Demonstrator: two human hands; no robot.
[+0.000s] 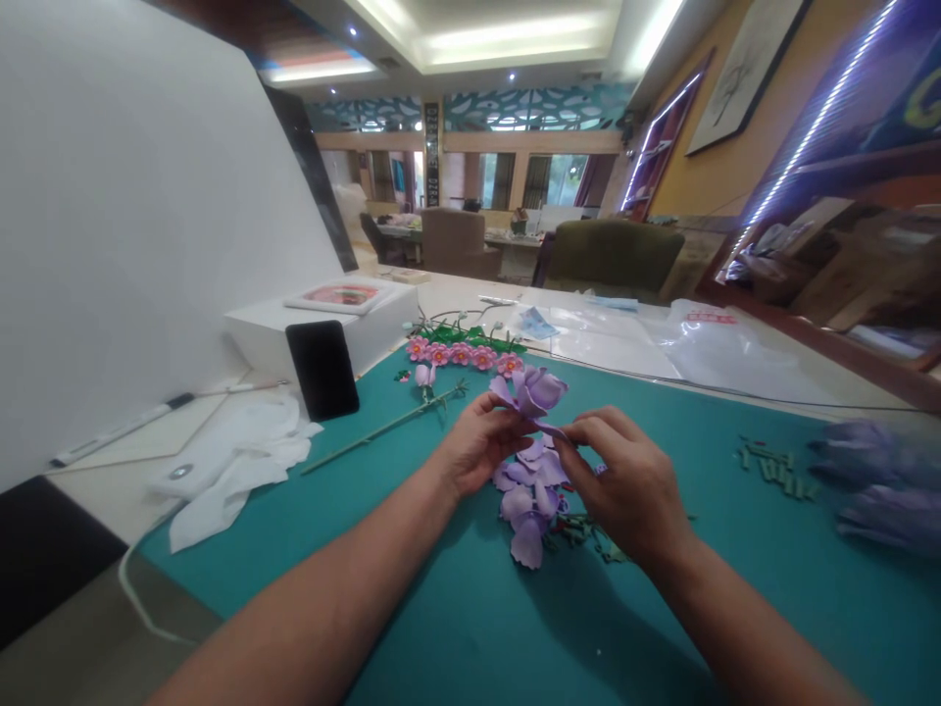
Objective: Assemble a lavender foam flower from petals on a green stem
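Observation:
A light purple artificial flower [542, 392] is held up above the green mat, between both hands. My left hand [477, 441] is closed on its base from the left. My right hand [624, 480] pinches one outer petal [551, 429] of the same flower between thumb and fingers. Below the hands lies a pile of loose purple petals [527, 525]. Small green and red pieces [577, 529] lie beside the pile, partly hidden under my right hand. Left of my hands rests a green stem [382, 431], with a small pale purple bud [424, 376] near its far end.
Pink flowers [461, 355] line the mat's far edge. A black phone [321, 368] leans against a white box [265, 324]. White tissue [242, 471] lies left. Small green pieces [775, 469] and purple bundles [893, 515] are at right. Plastic sheets [706, 338] lie behind the mat.

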